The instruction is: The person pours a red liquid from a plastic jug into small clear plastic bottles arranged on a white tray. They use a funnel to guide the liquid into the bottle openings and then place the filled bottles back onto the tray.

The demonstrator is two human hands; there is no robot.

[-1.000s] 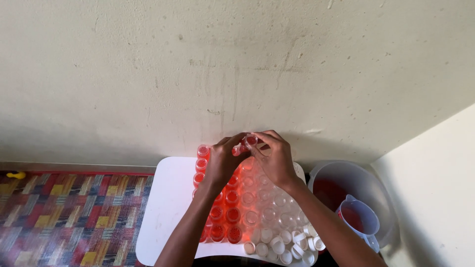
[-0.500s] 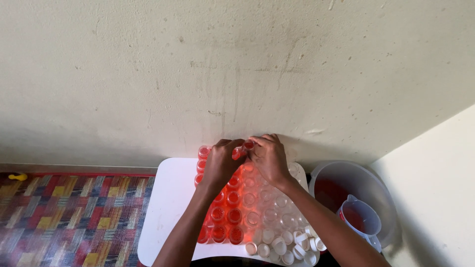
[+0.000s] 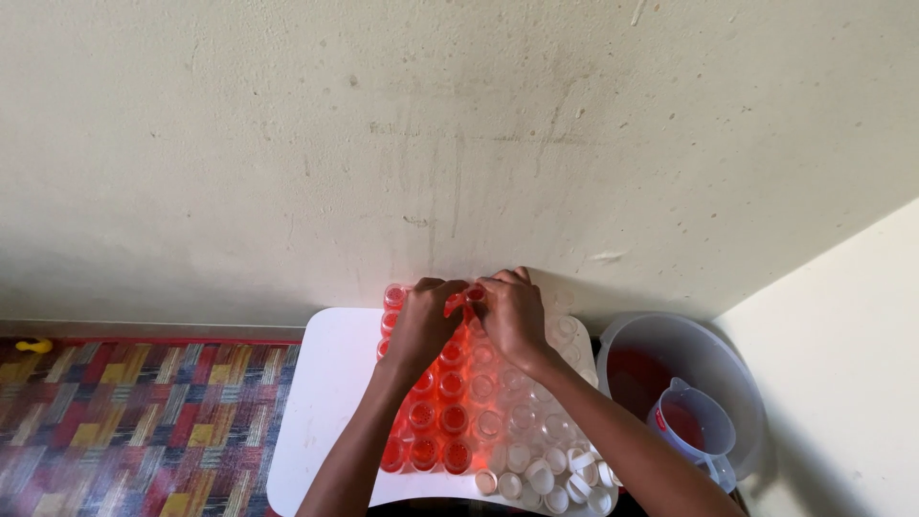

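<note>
Both my hands meet at the far end of a white table (image 3: 330, 383), close to the wall. My left hand (image 3: 423, 324) and my right hand (image 3: 509, 314) pinch a small clear bottle of red liquid (image 3: 458, 301) between their fingertips. Under them stand rows of small clear bottles: those on the left hold red liquid (image 3: 429, 421), those on the right look empty (image 3: 522, 416). Several loose white caps (image 3: 555, 474) lie at the table's near edge.
A large clear bucket (image 3: 713, 359) with red liquid sits on the floor to the right, and a clear measuring jug (image 3: 694, 426) stands in it. A patterned multicoloured mat (image 3: 134, 421) covers the floor on the left. A small yellow thing (image 3: 33, 346) lies by the wall.
My hands have stayed together over the far bottles and shifted only slightly; the fingers keep working at the same bottle.
</note>
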